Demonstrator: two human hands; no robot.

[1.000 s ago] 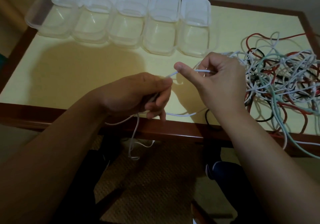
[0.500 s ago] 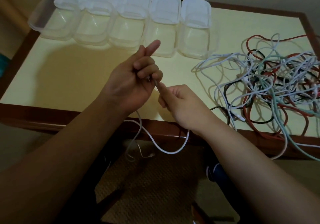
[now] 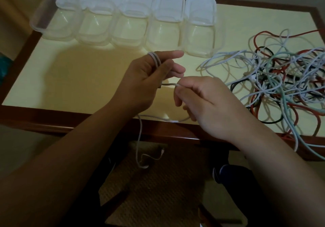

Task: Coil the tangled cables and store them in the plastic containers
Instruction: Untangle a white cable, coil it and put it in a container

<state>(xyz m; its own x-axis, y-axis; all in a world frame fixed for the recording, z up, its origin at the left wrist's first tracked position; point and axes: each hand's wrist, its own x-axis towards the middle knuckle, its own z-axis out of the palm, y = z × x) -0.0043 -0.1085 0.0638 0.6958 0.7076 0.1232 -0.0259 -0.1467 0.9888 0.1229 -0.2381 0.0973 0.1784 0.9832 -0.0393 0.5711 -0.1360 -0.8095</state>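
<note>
A person winds a white cable (image 3: 165, 84) over the table (image 3: 70, 79). The left hand (image 3: 146, 79), nearer the five empty tubs (image 3: 165, 24), grips two loops round its fingers. The right hand (image 3: 207, 102), just right of it, pinches the short run between them, which lies left to right. The free end hangs below the table's front edge; the tangle (image 3: 274, 79) lies right of both hands.

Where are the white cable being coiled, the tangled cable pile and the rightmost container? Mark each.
white cable (image 3: 155, 59), head view, loops around left fingers.
tangled cable pile (image 3: 274, 79), head view, its middle.
rightmost container (image 3: 199, 38), head view, front wall.
</note>
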